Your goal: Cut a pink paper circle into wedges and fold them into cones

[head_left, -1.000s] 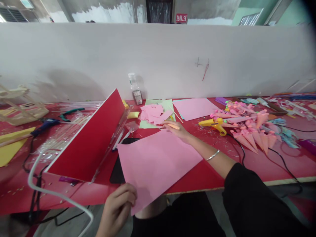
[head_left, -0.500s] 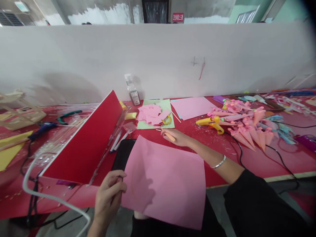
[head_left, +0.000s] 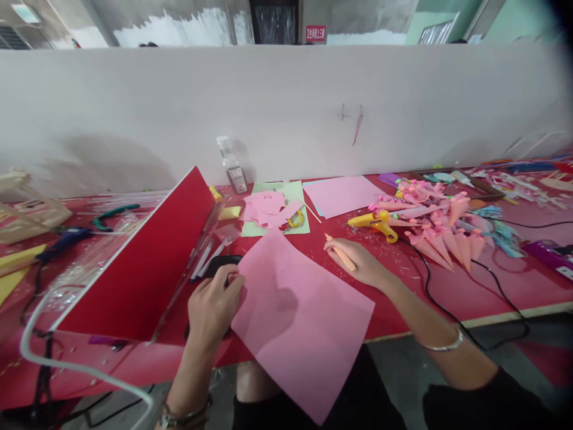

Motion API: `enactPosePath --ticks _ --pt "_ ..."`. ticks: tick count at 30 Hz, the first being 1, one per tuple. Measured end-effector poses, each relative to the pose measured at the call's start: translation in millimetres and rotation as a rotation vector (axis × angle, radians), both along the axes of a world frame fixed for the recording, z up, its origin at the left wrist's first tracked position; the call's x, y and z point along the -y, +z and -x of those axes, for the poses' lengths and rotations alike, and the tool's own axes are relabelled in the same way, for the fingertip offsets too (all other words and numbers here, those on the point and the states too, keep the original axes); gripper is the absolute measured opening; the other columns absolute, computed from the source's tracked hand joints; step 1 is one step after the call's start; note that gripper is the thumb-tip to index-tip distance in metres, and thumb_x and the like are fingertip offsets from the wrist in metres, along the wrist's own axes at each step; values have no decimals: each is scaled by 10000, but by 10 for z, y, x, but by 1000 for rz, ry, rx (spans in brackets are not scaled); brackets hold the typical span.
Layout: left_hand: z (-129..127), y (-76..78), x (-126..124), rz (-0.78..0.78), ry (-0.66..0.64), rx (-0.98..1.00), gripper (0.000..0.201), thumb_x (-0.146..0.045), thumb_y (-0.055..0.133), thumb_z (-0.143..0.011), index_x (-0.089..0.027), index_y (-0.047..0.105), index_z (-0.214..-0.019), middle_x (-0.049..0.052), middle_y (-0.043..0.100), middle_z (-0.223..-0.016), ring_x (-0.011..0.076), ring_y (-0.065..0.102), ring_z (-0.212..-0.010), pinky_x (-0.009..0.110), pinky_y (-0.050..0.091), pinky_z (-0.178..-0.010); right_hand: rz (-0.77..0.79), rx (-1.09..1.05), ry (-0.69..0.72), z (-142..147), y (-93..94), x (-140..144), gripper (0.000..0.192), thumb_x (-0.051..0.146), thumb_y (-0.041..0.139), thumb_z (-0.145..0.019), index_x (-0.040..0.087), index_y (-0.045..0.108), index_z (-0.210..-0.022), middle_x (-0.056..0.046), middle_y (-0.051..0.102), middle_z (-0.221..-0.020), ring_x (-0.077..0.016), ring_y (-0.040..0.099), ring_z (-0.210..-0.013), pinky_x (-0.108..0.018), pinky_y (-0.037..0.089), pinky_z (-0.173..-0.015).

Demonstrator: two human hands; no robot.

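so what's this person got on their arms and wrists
Both forearms are bare. The right hand has a thin silver bangle at the wrist, with a black sleeve pushed up higher. The left hand has a dark beaded bracelet at the wrist.

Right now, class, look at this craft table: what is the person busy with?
A person sits at a red table. The left hand pinches the edge of a large pink paper sheet that overhangs the table's near edge. The right hand holds a thin peach stick beside it. A yellow glue gun and pink paper cones lie further right.
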State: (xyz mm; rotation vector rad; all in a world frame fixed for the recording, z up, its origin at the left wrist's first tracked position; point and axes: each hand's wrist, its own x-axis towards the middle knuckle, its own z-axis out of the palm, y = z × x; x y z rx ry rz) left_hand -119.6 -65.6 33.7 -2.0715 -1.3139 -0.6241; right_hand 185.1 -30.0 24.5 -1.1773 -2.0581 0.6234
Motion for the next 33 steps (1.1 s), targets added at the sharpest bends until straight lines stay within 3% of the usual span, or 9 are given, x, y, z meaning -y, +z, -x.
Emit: enactPosePath --ticks 3,8,12,17,21,24,28,33 --pt "-47 35 -89 -85 -52 99 155 -118 522 -723 -193 602 -613 -6 620 -794 69 457 -521 209 312 -503 59 19 -70 -97 -101 114 133 282 498 -794 216 500 -909 -50 592 -887 -192 566 -817 -318 421 -746" --pt "-99 109 -258 -95 -134 438 187 -57 471 -730 -163 576 -618 20 566 -792 88 511 -648 195 383 -583 166 -36 -26 -127 -208 169 160 251 533 -752 211 453 -884 -32 559 -874 -174 544 -810 -295 413 -718" --pt "-117 177 -389 -72 -72 654 205 -25 428 -707 -156 533 -590 17 513 -740 110 508 -715 223 405 -660 217 -85 32 -77 -240 116 96 191 492 -754 208 434 -828 3 528 -774 -144 521 -699 -257 395 -647" --pt "-51 210 -375 -25 61 691 169 -54 452 -711 -163 576 -678 22 503 -809 99 464 -654 211 381 -581 119 -67 0 -5 -240 -29 105 154 444 -759 214 439 -845 19 517 -725 -135 495 -648 -230 353 -601" --pt "3 150 -165 10 134 628 164 -118 458 -759 -166 597 -831 44 509 -877 116 500 -723 208 394 -588 42 34 -43 42 -189 -178 164 95 420 -719 215 451 -827 38 521 -642 -134 471 -622 -227 326 -597" --pt "-30 10 62 131 33 521 162 -125 465 -764 -182 594 -844 35 537 -872 128 540 -791 192 412 -596 3 106 -61 80 -155 -264 212 61 409 -682 214 450 -823 43 514 -606 -139 463 -630 -224 310 -589" --pt "-217 -245 354 383 -164 230 272 -99 430 -769 -228 590 -947 25 581 -941 95 565 -658 165 422 -510 -18 195 -103 134 -166 -331 207 62 387 -711 212 454 -837 13 528 -682 -151 476 -670 -234 328 -594" --pt "-521 -388 573 615 -184 -172 465 -89 467 -734 -301 488 -1148 74 500 -1206 104 565 -565 243 470 -524 -210 253 -232 162 -110 -334 137 153 425 -786 194 496 -895 -85 512 -890 -220 485 -845 -306 381 -701"
